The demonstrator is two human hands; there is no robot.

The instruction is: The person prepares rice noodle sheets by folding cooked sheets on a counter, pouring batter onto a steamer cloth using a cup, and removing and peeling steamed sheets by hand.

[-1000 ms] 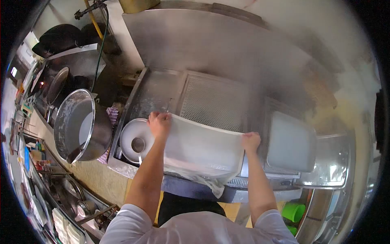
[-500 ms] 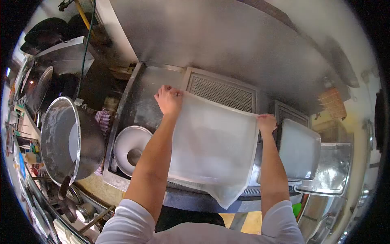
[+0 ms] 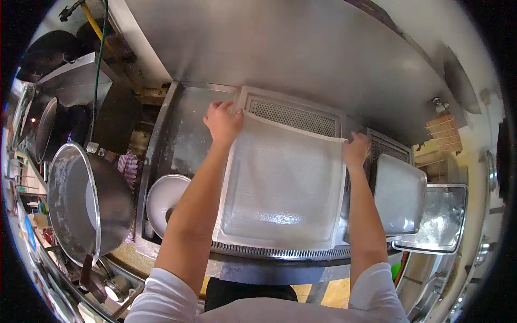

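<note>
A thin white cloth (image 3: 283,180) lies spread over a perforated metal steamer panel (image 3: 293,117), whose holes show beyond its far edge. The cloth looks damp, with a shiny patch near the front. My left hand (image 3: 223,123) is closed at the far left corner, the thumb against the cloth's edge. At the far right corner, my right hand (image 3: 356,151) pinches the edge between thumb and finger, its other fingers loosely raised.
A large metal pot (image 3: 116,199) stands at left, beside a white bowl (image 3: 164,200) partly behind my left forearm. To the right are a pale rectangular tray (image 3: 398,194) and a shiny metal tray (image 3: 442,218). A steel wall (image 3: 291,48) rises behind.
The cloth has gone from hanging with a loose front corner to lying flat over the panel. My right hand's outer fingers have lifted apart, and both hands stay at the far corners.
</note>
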